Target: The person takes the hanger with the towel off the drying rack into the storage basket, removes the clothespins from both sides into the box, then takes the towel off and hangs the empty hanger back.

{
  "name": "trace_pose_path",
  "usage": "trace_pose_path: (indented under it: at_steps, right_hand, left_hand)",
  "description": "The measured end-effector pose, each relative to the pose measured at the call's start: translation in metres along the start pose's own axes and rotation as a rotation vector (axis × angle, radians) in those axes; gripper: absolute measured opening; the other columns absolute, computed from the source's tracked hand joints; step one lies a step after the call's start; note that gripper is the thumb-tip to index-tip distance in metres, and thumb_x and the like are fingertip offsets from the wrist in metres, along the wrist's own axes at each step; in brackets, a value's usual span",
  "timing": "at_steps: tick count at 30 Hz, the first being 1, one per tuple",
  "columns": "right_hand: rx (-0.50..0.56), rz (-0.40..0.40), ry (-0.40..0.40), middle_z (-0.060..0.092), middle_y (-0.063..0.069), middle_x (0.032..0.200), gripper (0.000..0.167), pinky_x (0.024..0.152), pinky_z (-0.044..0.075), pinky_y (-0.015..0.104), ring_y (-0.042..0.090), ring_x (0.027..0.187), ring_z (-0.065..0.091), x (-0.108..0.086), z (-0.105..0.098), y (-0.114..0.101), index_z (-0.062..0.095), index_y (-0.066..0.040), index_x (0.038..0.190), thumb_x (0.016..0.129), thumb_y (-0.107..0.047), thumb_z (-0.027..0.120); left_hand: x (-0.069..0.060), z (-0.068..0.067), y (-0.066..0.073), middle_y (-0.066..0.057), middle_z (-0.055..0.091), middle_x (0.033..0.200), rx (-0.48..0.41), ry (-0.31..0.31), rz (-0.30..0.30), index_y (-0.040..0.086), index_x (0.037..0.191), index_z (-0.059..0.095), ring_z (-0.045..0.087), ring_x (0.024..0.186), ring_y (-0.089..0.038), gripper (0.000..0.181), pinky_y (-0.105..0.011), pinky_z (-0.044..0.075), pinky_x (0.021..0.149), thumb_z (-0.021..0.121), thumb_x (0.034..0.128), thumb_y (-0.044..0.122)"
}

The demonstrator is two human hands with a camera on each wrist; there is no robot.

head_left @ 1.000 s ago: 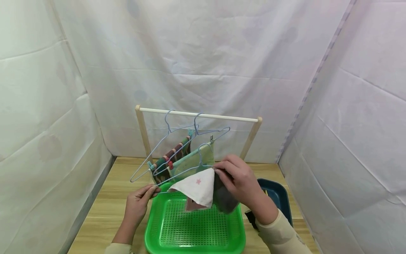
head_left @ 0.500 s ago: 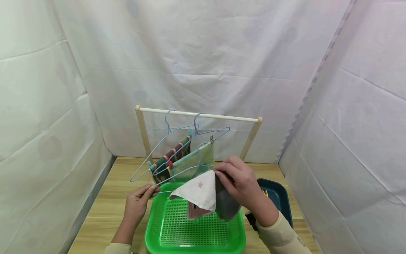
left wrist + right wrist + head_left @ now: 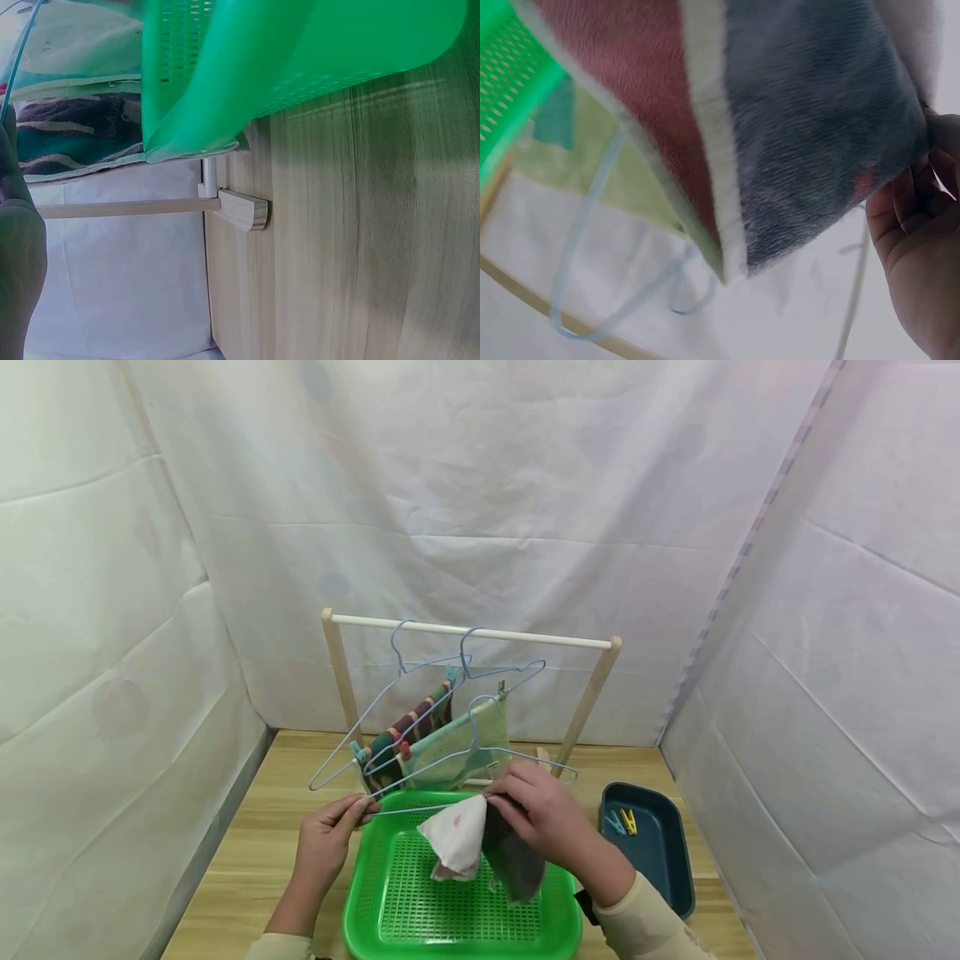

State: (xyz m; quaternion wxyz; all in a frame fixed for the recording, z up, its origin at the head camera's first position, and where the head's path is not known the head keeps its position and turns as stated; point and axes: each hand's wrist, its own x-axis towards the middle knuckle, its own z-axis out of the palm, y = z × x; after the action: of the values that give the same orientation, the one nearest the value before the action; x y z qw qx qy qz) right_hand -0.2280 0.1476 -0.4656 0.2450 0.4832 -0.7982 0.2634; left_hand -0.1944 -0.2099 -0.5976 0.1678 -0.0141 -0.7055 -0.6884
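My left hand (image 3: 330, 831) pinches the left corner of a blue wire hanger (image 3: 420, 770), held above the green basket. With its fingertips, my right hand (image 3: 543, 814) pinches a small towel (image 3: 459, 831), white with a pink star on one part and dark grey on another. The towel hangs in folds by the hanger's bottom bar; whether it lies over the bar I cannot tell. In the right wrist view, the towel (image 3: 817, 127) shows grey and dusty-red areas with a pale border. Below it stands the green mesh basket (image 3: 461, 935).
Behind is a wooden rack with a white rod (image 3: 540, 636). Two hangers on it carry a camouflage cloth (image 3: 420, 714) and a pale green cloth (image 3: 480, 727), fastened with clips. A dark blue tray (image 3: 667, 860) at right holds a blue clothespin (image 3: 616, 822) and a yellow clothespin (image 3: 628, 821).
My right hand has moved left and down with the towel, which is bunched more tightly. The hanger's right end and the clothespins in the tray have come into sight. My left hand stays put.
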Motion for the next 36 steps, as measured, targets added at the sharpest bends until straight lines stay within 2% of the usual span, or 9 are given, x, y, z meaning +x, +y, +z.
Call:
trace_pose_path:
  at_steps: [5,11,18,23,28,33,36]
  right_hand:
    - [0.013,0.040,-0.107,0.065,-0.005,0.104,0.009,0.075,0.058,0.027,0.010,0.091,0.060,-0.019,0.029,0.005,0.077,-0.016,0.112,0.105,-0.014,0.080]
    - [0.023,0.166,-0.260,0.064,-0.007,0.101,0.006,0.073,0.055,0.027,0.009,0.089,0.060,-0.038,0.061,0.017,0.078,-0.021,0.112,0.107,-0.018,0.077]
    - [0.011,0.254,-0.350,0.067,-0.007,0.102,0.005,0.075,0.057,0.026,0.009,0.092,0.063,-0.051,0.083,0.028,0.079,-0.021,0.111,0.108,-0.018,0.077]
    - [0.032,0.327,-0.408,0.070,-0.008,0.102,0.005,0.077,0.060,0.027,0.008,0.093,0.066,-0.055,0.097,0.036,0.080,-0.020,0.109,0.107,-0.017,0.077]
    - [0.028,0.382,-0.509,0.073,-0.010,0.098,0.005,0.077,0.060,0.026,0.006,0.090,0.067,-0.056,0.112,0.044,0.081,-0.019,0.105,0.108,-0.021,0.077]
    - [0.018,0.398,-0.615,0.075,-0.012,0.096,0.006,0.075,0.060,0.025,0.004,0.087,0.068,-0.052,0.127,0.046,0.082,-0.021,0.105,0.108,-0.023,0.078]
    - [0.013,0.398,-0.650,0.075,-0.012,0.095,0.006,0.076,0.061,0.025,0.004,0.086,0.069,-0.049,0.135,0.046,0.083,-0.022,0.104,0.107,-0.023,0.079]
  left_hand:
    - [0.000,0.001,0.000,-0.024,0.081,0.107,-0.008,0.003,-0.003,-0.013,0.123,0.076,0.081,0.093,-0.010,0.022,-0.027,0.068,0.085,0.066,0.1117,0.002]
    - [0.000,0.001,0.000,-0.019,0.083,0.105,-0.014,0.010,-0.005,-0.013,0.123,0.076,0.082,0.092,-0.010,0.022,-0.026,0.068,0.084,0.066,0.1116,0.002]
    - [0.000,0.001,0.003,-0.012,0.084,0.103,-0.014,0.019,-0.014,-0.016,0.124,0.074,0.081,0.092,-0.009,0.024,-0.028,0.068,0.083,0.066,0.1118,0.004]
    - [0.000,0.001,0.004,-0.012,0.084,0.103,-0.008,0.017,-0.008,-0.017,0.124,0.074,0.081,0.093,-0.009,0.025,-0.028,0.069,0.083,0.066,0.1120,0.003]
    - [0.000,0.001,0.006,-0.012,0.084,0.103,-0.013,0.019,-0.017,-0.018,0.125,0.073,0.081,0.092,-0.009,0.026,-0.028,0.069,0.083,0.066,0.1119,0.003]
    - [0.000,0.002,0.008,-0.012,0.084,0.103,-0.020,0.016,-0.011,-0.016,0.123,0.075,0.081,0.093,-0.008,0.023,-0.026,0.068,0.083,0.066,0.1114,0.002]
    - [-0.001,0.002,0.008,-0.012,0.084,0.102,-0.023,0.017,-0.014,-0.015,0.122,0.076,0.081,0.093,-0.008,0.021,-0.026,0.068,0.084,0.066,0.1110,0.001]
